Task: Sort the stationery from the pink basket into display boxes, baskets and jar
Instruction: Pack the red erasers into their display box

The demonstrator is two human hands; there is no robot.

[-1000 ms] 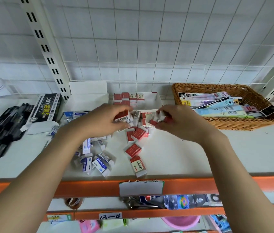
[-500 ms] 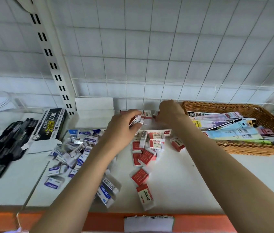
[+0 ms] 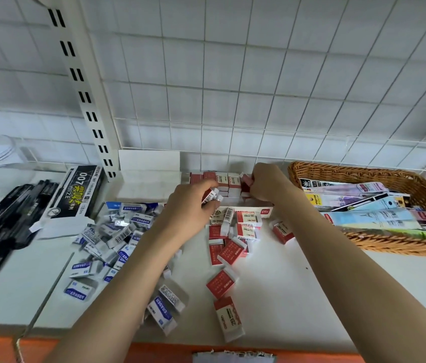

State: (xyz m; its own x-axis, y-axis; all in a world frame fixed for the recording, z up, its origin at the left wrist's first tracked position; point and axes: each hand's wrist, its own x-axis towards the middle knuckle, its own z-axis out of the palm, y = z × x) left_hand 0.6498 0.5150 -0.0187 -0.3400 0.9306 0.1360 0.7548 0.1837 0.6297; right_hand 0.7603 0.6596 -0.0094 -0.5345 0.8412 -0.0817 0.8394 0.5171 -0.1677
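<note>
You are filling the display box with red erasers, and many still lie loose, so the job looks well short of done. Your right hand pinches one red eraser at the standing rows just left of it; next it needs seating upright against them. Your left hand, nearer you and to the left, grips a few erasers. The loose red ones lie just below both hands, the blue erasers left of them.
</note>
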